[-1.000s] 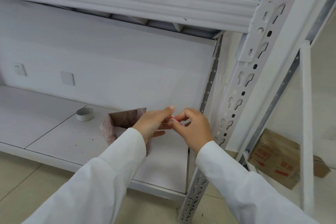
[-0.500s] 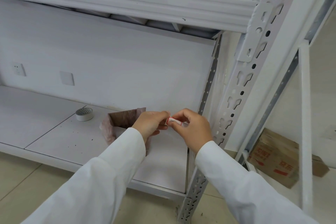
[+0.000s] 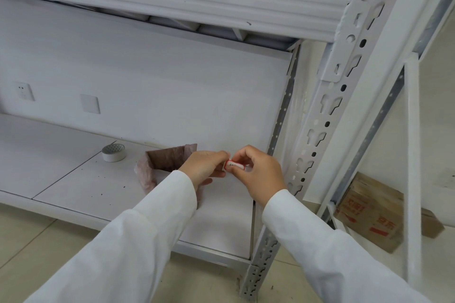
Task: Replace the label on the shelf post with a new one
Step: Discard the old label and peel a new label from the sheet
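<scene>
A white metal shelving unit fills the view, its lower shelf [image 3: 81,187] running left from the slotted shelf post [image 3: 317,135]. Two arms in white sleeves reach in from below, meeting just left of the post, above the shelf's right end. The left hand [image 3: 204,167] and right hand [image 3: 261,170] are together, fingertips pinched closed on a small white label [image 3: 234,165] with a red border; each hand grips one end, and the label's face is turned up towards the camera. A second ago the label showed only as a thin red sliver edge-on between the fingers; now its full face is visible, and the hands have drawn a little closer. Behind the left hand, further from the post, sits a brown cardboard box lined with a plastic bag [image 3: 160,162]. Further left again lies a roll of white tape [image 3: 114,152]. Right of the post, on the floor, rests a cardboard carton [image 3: 374,211] with red printing.
</scene>
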Available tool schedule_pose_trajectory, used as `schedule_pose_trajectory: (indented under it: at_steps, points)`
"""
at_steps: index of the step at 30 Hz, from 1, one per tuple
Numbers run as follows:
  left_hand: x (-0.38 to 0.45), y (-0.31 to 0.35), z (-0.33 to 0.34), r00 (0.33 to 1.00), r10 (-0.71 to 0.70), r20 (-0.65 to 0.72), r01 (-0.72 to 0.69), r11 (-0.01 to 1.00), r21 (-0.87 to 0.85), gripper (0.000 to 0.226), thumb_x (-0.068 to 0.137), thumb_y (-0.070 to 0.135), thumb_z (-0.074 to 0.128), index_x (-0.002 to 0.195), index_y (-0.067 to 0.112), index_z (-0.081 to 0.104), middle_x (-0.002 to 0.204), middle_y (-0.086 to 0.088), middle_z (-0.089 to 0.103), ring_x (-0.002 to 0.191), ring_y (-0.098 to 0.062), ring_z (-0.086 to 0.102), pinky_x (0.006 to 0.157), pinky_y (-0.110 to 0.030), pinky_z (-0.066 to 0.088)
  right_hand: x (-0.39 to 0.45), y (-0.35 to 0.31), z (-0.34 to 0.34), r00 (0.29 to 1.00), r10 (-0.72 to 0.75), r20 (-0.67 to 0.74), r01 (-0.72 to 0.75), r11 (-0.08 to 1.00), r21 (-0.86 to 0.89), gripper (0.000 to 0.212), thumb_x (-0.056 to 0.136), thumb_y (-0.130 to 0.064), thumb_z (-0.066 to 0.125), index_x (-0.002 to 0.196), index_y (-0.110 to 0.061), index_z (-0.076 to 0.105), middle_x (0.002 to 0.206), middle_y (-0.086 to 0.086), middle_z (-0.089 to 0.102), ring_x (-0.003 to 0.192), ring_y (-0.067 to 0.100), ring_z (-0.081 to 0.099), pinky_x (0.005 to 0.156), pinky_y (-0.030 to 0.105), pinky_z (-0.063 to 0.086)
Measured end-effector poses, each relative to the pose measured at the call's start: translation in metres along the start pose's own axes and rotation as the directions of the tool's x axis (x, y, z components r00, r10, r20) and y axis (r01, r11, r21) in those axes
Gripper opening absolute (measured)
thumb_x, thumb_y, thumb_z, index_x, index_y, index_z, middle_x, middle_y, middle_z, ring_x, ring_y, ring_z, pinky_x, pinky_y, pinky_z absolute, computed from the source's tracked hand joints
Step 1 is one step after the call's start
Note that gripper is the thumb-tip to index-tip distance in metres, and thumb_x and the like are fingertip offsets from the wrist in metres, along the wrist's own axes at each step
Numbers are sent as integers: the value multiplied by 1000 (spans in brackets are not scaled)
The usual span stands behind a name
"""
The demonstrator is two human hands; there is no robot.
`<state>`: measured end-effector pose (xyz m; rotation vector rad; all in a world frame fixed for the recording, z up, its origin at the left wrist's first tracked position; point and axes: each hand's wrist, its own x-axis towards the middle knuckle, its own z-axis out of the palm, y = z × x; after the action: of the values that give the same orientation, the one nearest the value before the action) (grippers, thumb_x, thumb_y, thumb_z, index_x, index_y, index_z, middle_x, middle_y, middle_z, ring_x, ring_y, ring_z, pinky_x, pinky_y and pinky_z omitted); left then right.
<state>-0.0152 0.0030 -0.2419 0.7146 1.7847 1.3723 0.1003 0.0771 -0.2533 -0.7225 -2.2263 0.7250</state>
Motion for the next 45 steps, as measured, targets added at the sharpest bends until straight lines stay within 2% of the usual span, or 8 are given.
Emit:
schedule_pose_trajectory:
  at_steps: [7,17,20,23,28,35,41,45]
  points:
    - [1,-4,-3,999,-34,7,34,999,-10,17,79,31,57,80,16,67,73,4,68,74,-11,65,106,-40,40,-2,-5,0,999,-39,31,40,998,-52,10,78,-26,72,80,-23,63,77,-12,63,77,10,58,70,28,47]
    - [14,-11,-6,999,-43,29,43,999,-5,21,73,28,59,86,14,67,76,0,67,72,-11,65,107,-41,39,0,0,3,984,-174,32,177,979,-104,13,76,-25,75,72,-20,64,75,-13,53,79,11,50,69,28,44]
    - [23,-20,-10,998,-56,-32,56,998,-12,21,83,22,56,93,8,68,75,-2,66,66,-12,63,93,-28,47,0,0,0,979,-179,99,184,982,-49,11,77,-26,74,71,-23,65,84,-9,58,89,12,50,77,26,41]
    - [36,-32,-17,989,-78,-127,80,997,10,13,87,15,54,85,5,63,72,-6,61,47,-9,58,48,-10,45,-2,-4,-2,996,-48,77,35,985,168,18,76,-27,75,65,-29,61,86,-7,60,91,10,53,81,23,41]
    - [66,-71,-15,987,-114,-112,137,966,219,18,92,19,53,88,3,60,87,-16,62,76,-26,59,73,-31,48,6,14,1,982,182,40,-184,917,352,18,79,-25,73,66,-25,60,73,-8,62,73,9,57,73,21,44]
    - [104,-118,12,962,-264,-74,267,842,469,24,90,18,48,68,10,51,70,-7,57,47,-10,57,47,-21,39,12,47,17,950,252,183,-292,925,243,13,82,-24,69,72,-21,61,68,-8,57,64,6,50,62,15,40]
    - [123,-149,33,964,-266,14,184,702,688,28,93,15,48,65,15,51,92,-12,60,78,-27,58,60,-28,46,23,52,22,937,242,251,-296,933,206,11,82,-16,64,74,-21,59,60,-8,52,44,-5,46,45,7,32]
    - [129,-157,21,977,-185,-106,201,632,748,30,93,20,46,110,3,64,121,-17,63,113,-33,59,91,-35,47,27,51,25,944,227,241,-276,942,192,19,81,-16,64,68,-26,56,60,-6,53,43,-3,43,42,8,31]
